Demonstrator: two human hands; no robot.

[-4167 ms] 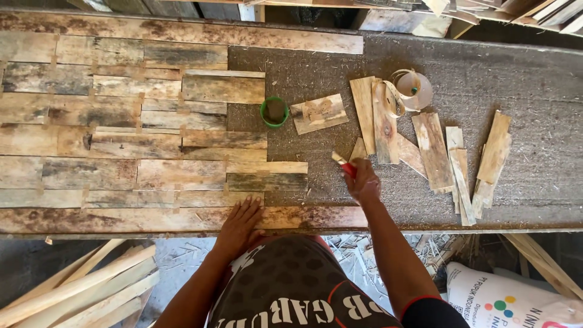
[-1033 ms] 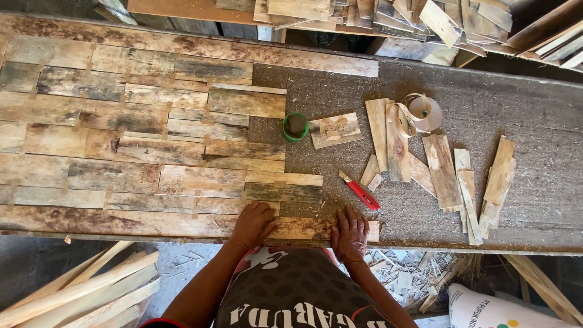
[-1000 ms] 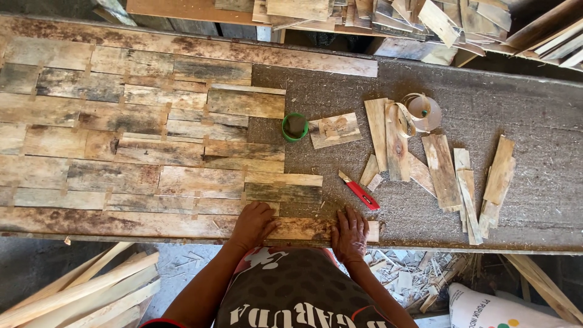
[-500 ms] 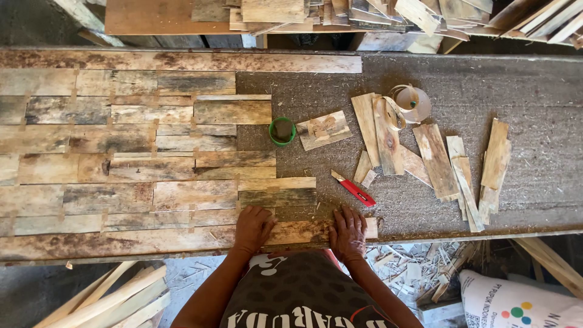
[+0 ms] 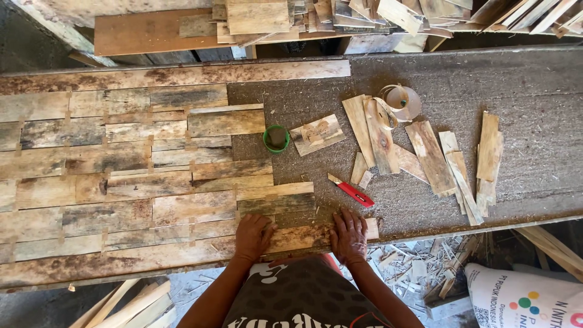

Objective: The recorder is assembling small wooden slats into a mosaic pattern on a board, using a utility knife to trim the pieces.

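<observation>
Both my hands press flat on a wood strip (image 5: 300, 235) at the near edge of the board. My left hand (image 5: 253, 235) lies on its left part, my right hand (image 5: 348, 234) on its right part, fingers spread. The strip joins a patchwork of weathered wood pieces (image 5: 121, 176) covering the left half of the grey board (image 5: 534, 91). A red utility knife (image 5: 352, 190) lies just beyond my right hand, untouched.
A green tape roll (image 5: 276, 138) and a small wood offcut (image 5: 317, 134) sit mid-board. Loose wood slats (image 5: 425, 152) and a masking tape roll (image 5: 402, 102) lie to the right. Stacked planks (image 5: 255, 18) beyond the board; a white sack (image 5: 522, 300) and scraps on the floor.
My right hand put down the red knife and came back to the near edge. Both hands now press the bottom strip.
</observation>
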